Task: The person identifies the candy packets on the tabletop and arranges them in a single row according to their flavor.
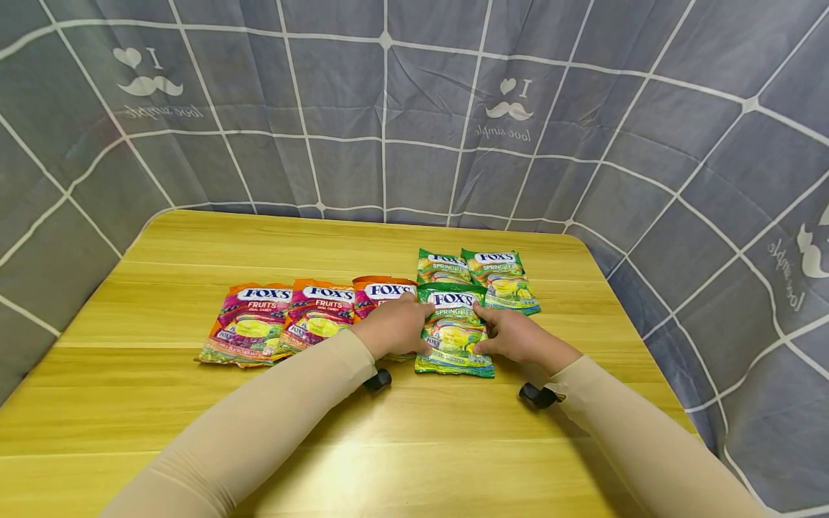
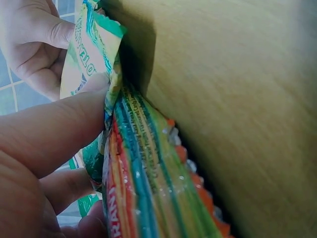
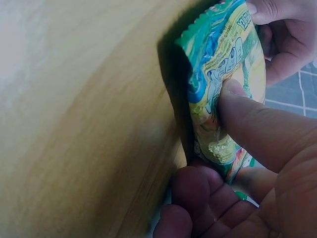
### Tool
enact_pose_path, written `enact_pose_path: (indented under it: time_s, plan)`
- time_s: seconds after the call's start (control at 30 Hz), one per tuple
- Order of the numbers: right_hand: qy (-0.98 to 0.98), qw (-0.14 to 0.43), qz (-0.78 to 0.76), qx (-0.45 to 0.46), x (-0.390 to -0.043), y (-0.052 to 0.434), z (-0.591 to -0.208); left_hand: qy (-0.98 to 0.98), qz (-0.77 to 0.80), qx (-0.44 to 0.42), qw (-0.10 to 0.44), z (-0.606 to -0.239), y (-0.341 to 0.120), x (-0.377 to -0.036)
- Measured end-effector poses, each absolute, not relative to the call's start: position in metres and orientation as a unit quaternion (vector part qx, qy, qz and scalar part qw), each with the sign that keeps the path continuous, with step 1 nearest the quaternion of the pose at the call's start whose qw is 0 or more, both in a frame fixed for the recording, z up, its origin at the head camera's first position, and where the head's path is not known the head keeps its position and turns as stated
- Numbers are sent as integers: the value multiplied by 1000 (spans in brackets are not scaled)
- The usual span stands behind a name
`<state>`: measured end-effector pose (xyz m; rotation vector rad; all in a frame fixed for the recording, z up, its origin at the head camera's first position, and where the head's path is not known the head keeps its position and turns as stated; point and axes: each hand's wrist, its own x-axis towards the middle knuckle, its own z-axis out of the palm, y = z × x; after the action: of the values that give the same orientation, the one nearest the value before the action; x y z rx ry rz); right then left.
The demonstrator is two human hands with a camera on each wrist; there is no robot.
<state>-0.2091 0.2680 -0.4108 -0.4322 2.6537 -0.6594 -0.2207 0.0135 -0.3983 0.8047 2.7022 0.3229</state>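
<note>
A green FOX'S Spring Tea candy bag [image 1: 453, 332] lies near the middle of the wooden table [image 1: 194, 403], and both hands hold it. My left hand [image 1: 414, 327] pinches its left edge, and my right hand [image 1: 487, 332] pinches its right edge. In the left wrist view the left hand [image 2: 74, 148] presses its thumb on the green bag [image 2: 91, 54], which overlaps an orange Fruits bag [image 2: 143, 178]. In the right wrist view the right hand [image 3: 220, 148] has its thumb on top of the bag [image 3: 223, 59] and its fingers curled beneath.
Three orange-and-purple FOX'S Fruits bags [image 1: 252, 324] lie in a row to the left; the nearest is partly under my left hand. Two more green Spring Tea bags [image 1: 501, 277] sit just behind. A grey checked cloth [image 1: 388, 108] surrounds the table's far and side edges.
</note>
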Motion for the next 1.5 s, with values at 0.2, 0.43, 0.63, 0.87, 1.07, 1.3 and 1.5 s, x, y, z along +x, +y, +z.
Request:
enact_pose_path:
  time_s: [0.2, 0.43, 0.63, 0.87, 1.07, 1.3, 1.5]
  plan:
    - [944, 182, -227, -157, -208, 268, -411, 941, 111, 278, 157, -398, 15, -221]
    - [948, 179, -217, -147, -208, 268, -409, 941, 96, 281, 162, -393, 16, -222]
    - [957, 164, -194, -140, -214, 270, -396, 941, 95, 282, 162, -380, 17, -229]
    - [969, 66, -209, -114, -238, 270, -378, 947, 150, 237, 158, -366, 7, -257]
    - [964, 60, -245, -88, -260, 269, -372, 951, 183, 210, 136, -368, -2, -285]
    - [953, 69, -284, -82, -279, 264, -372, 946, 205, 204, 148, -373, -3, -305]
    - [946, 93, -289, -108, -300, 256, -388, 938, 219, 198, 182, -378, 6, -315]
